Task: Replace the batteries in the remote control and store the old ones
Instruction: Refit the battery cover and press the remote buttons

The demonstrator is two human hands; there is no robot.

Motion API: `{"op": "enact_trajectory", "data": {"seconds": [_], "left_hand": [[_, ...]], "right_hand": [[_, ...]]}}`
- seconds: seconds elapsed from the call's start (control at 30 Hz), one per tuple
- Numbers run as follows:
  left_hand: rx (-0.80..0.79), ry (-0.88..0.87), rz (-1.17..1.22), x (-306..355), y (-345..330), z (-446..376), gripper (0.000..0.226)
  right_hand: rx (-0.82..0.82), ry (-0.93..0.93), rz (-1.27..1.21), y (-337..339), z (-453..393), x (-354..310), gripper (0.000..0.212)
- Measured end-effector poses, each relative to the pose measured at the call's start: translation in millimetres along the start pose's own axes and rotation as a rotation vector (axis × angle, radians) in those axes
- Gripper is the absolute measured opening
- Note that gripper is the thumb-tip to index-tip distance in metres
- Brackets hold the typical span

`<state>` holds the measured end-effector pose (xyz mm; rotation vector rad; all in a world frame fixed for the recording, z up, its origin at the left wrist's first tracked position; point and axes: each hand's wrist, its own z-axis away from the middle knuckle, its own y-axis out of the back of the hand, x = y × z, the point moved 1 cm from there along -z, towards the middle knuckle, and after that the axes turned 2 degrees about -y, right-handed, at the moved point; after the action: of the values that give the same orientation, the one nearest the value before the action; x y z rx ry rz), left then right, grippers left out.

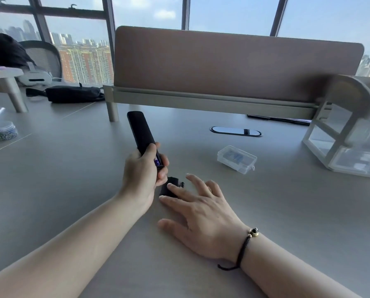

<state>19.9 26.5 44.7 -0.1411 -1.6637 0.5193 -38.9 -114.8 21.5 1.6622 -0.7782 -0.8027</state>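
Observation:
My left hand (142, 168) grips the lower end of a long black remote control (140, 132), which points away from me above the desk. Its battery bay is uncovered at the near end, and a purple battery (157, 162) shows inside. The black battery cover (169, 186) lies on the desk just below the remote. My right hand (198, 208) rests flat on the desk with fingers spread, its index fingertip touching the cover. A small clear plastic box (236, 159) with batteries inside sits closed to the right.
A brown divider panel (233, 65) stands across the back of the grey desk (72, 179). A white shelf rack (347, 134) is at the right, a cable port (235, 131) mid-desk, a black pouch (72, 94) and clear containers (1, 130) at the left.

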Motion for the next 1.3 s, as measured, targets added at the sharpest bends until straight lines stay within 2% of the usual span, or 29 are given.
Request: {"op": "enact_trajectory", "data": {"seconds": [0.23, 0.43, 0.67, 0.77, 0.87, 1.0, 1.17, 1.3], "left_hand": [[0.019, -0.005, 0.032, 1.2, 0.5, -3.1, 0.014], [0.035, 0.029, 0.053, -0.3, -1.2, -1.8, 0.010], [-0.012, 0.031, 0.038, 0.6, -5.3, 3.5, 0.010], [-0.042, 0.048, 0.011, 0.0, -5.9, 5.2, 0.013], [-0.093, 0.085, -0.012, 0.9, -6.1, 9.4, 0.021], [-0.193, 0.203, -0.008, 1.3, -11.1, 20.8, 0.030], [-0.342, 0.354, 0.108, 0.2, -17.7, 34.1, 0.043], [-0.410, 0.380, 0.083, -1.1, -18.7, 38.8, 0.046]], "right_hand": [[0.124, 0.333, -0.151, 9.3, 14.4, -17.5, 0.026], [0.036, 0.230, -0.142, 4.0, 13.7, -12.6, 0.046], [0.042, 0.294, -0.196, 5.6, 13.5, -6.7, 0.041], [0.132, 0.276, -0.317, 12.5, 16.7, 0.9, 0.047], [0.343, 0.159, -0.489, 24.3, 18.3, 11.6, 0.049], [0.593, 0.030, -0.517, 31.2, 16.4, 24.2, 0.045], [0.623, 0.078, -0.441, 27.9, 13.9, 29.5, 0.046], [0.640, 0.118, -0.299, 26.1, 10.7, 32.2, 0.047]]}}
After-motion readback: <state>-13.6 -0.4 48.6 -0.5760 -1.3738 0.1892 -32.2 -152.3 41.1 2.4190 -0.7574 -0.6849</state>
